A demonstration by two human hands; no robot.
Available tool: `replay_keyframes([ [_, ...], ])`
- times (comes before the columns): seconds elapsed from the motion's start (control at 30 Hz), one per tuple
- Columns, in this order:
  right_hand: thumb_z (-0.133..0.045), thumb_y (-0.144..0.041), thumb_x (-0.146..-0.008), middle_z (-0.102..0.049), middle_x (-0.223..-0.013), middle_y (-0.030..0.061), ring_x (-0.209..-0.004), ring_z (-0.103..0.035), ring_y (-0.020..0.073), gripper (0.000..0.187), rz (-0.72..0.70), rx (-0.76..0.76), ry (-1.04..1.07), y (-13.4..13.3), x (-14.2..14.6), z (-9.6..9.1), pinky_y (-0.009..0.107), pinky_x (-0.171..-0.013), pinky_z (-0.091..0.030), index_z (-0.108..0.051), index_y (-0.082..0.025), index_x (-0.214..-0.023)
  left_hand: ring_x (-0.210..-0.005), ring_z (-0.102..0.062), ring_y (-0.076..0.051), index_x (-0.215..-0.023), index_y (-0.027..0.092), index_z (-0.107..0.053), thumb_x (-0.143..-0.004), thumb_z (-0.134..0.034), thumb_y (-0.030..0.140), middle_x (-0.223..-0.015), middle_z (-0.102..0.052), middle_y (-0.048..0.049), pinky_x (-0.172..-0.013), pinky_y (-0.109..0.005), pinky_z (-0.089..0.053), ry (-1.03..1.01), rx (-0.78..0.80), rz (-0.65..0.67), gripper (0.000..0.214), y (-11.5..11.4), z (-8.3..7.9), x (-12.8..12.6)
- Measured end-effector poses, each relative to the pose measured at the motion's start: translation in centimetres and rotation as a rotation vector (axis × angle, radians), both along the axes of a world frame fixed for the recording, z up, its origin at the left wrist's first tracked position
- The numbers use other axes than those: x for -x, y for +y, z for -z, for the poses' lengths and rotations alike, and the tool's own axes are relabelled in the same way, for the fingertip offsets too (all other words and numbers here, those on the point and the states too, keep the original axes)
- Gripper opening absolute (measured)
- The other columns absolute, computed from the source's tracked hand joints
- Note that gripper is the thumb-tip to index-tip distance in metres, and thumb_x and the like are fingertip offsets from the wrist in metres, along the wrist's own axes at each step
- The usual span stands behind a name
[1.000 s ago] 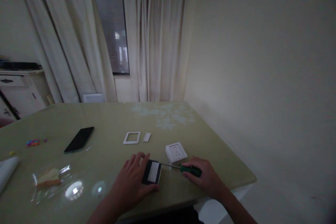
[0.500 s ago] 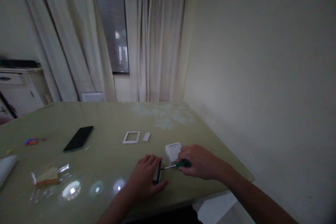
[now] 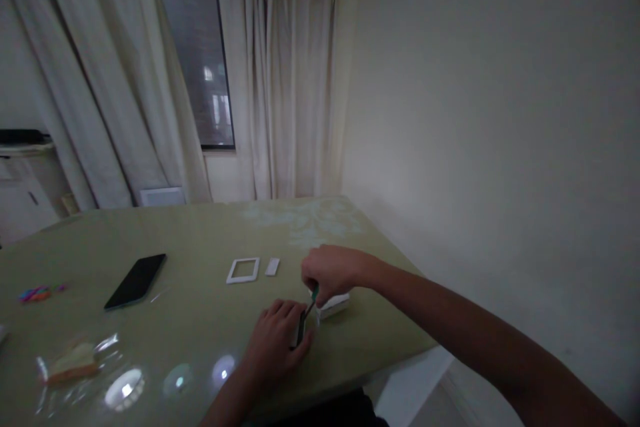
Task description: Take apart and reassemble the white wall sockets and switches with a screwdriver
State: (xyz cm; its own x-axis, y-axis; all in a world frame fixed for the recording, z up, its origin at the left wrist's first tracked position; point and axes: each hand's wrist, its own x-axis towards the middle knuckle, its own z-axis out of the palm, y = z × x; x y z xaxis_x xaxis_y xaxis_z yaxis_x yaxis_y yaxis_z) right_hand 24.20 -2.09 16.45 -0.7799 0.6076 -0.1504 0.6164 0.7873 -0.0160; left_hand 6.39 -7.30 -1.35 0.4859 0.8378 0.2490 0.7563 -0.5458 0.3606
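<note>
My left hand (image 3: 274,337) is closed around a small black-and-white block (image 3: 301,332) on the table, its fingers over the left side and thumb on the near side. My right hand (image 3: 334,271) grips the green handle of a screwdriver (image 3: 310,308). The screwdriver slants down and left, its tip at the block's upper end. Just right of the block, a white wall socket (image 3: 334,307) sits partly hidden under my right hand. Further back lie a white square frame (image 3: 242,280) and a small white plate (image 3: 273,267).
A dark phone or tablet (image 3: 135,281) lies left of the frame on the pale green table (image 3: 195,247). Bread in clear wrap (image 3: 75,363) is at the near left, with small colourful pieces (image 3: 36,294) beyond. The wall (image 3: 475,147) runs along the right side.
My right hand has risen and moved left, turning the screwdriver from nearly level to a steeper slant. It now covers part of the socket. The view has shifted slightly; my left hand still holds the block.
</note>
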Motion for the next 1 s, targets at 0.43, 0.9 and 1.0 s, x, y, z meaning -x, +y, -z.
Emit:
replay_keyframes([
  [0.43, -0.094, -0.033, -0.076, -0.081, -0.083, 0.001, -0.077, -0.07, 0.0194, 0.016, 0.238, 0.062, 0.432, -2.8, -8.3, 7.9, 0.027, -0.073, -0.042, -0.085, -0.023, -0.085, -0.118, -0.068, -0.035, -0.127, 0.024, -0.071, -0.094, -0.066, 0.038, -0.123, -0.078, -0.012, -0.1, -0.047, -0.053, -0.035, 0.018, -0.007, 0.037, 0.5, 0.1, 0.3],
  [0.9, -0.091, -0.044, -0.076, -0.084, -0.089, 0.0041, -0.086, -0.077, 0.0264, 0.025, 0.574, 0.22, 0.905, -6.1, -9.2, 16.9, 0.036, -0.083, -0.056, -0.085, -0.024, -0.087, -0.13, -0.068, -0.034, -0.133, 0.03, -0.068, -0.101, -0.059, 0.047, -0.142, -0.074, -0.0103, -0.111, -0.05, -0.054, -0.124, 0.021, 0.019, 0.037, 0.9, 1.3, 1.8],
  [1.0, -0.09, -0.049, -0.075, -0.084, -0.096, 0.0077, -0.096, -0.076, 0.032, 0.029, 0.679, 0.207, 0.958, -6.5, -9.2, 18.5, 0.044, -0.09, -0.057, -0.086, -0.025, -0.091, -0.118, -0.074, -0.029, -0.124, 0.028, -0.068, -0.108, -0.046, 0.048, -0.128, -0.079, -0.0102, -0.103, -0.041, -0.059, -0.16, 0.019, -0.028, 0.033, 0.5, 0.9, 2.0],
])
